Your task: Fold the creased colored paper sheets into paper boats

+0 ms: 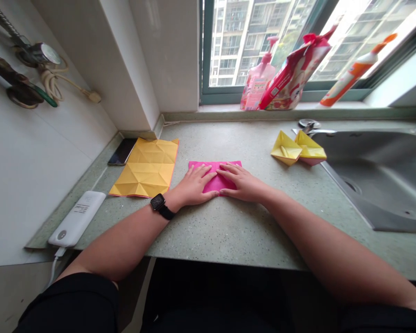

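Note:
A pink folded paper point(215, 165) lies flat on the speckled green counter point(229, 226). My left hand point(193, 186), with a black watch at the wrist, rests flat on the paper's left part, fingers stretched out. My right hand point(241, 181) presses flat on its right part, fingers stretched toward the left hand. The fingertips of both hands nearly meet over the middle of the paper. Neither hand grips anything.
A creased yellow sheet point(147, 167) lies left of the hands, a dark phone point(122, 151) behind it and a white power bank point(78, 218) at the counter's left edge. Two folded yellow paper shapes point(297, 149) sit beside the steel sink point(381, 175). Bottles and a red pouch point(293, 74) stand on the windowsill.

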Motion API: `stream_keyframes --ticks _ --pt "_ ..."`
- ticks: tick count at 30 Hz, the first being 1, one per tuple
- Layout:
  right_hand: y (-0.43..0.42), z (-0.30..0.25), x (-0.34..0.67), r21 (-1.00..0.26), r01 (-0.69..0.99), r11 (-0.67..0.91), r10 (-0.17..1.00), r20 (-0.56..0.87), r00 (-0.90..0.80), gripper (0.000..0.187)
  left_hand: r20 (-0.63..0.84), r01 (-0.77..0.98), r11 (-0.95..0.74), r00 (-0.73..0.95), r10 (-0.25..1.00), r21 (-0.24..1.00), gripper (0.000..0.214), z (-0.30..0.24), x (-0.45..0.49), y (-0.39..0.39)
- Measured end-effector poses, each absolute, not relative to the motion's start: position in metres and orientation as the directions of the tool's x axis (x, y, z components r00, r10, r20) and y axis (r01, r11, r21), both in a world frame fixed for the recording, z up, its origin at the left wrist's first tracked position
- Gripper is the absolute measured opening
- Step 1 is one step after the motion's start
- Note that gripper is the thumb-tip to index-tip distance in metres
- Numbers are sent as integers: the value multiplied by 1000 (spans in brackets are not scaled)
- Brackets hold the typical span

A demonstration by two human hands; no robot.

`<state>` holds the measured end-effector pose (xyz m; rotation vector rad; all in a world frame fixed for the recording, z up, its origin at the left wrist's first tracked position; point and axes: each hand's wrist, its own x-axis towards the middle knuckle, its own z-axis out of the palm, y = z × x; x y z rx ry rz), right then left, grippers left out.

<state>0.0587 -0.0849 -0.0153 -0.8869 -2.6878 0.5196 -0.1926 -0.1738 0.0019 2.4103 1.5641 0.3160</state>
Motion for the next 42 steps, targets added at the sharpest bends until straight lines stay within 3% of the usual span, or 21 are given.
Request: stream_keyframes --ticks 6,16,24,31,34,38,40,42 --pt "-84 -11 58 -392 542 743 608 57 -792 92 -52 881 -352 386 921 316 85 11 -193 -175" --pt "-79 -9 57 -406 555 726 610 8 -792 97 -81 888 -339 380 921 310 86 12 -194 -173" --pt "-60 4 92 -361 681 637 669 -181 -721 117 -107 896 -326 371 922 300 84 17 -193 -174" --pt "-46 12 132 -364 715 597 683 -238 -691 128 -106 899 -323 367 924 295 84 18 -193 -174" --pt "-45 17 135 -415 695 587 693 -184 -697 116 -94 896 -331 372 924 296 85 16 -194 -174" --pt "-51 17 113 -452 657 603 770 115 -627 78 -65 891 -345 379 923 296 84 14 -194 -174" --pt "-57 12 96 -432 608 666 731 218 -646 67 -57 890 -349 381 923 293 84 13 -194 -174" --pt "-66 5 80 -414 556 721 670 213 -711 63 -54 890 -353 383 922 289 83 12 -194 -174"
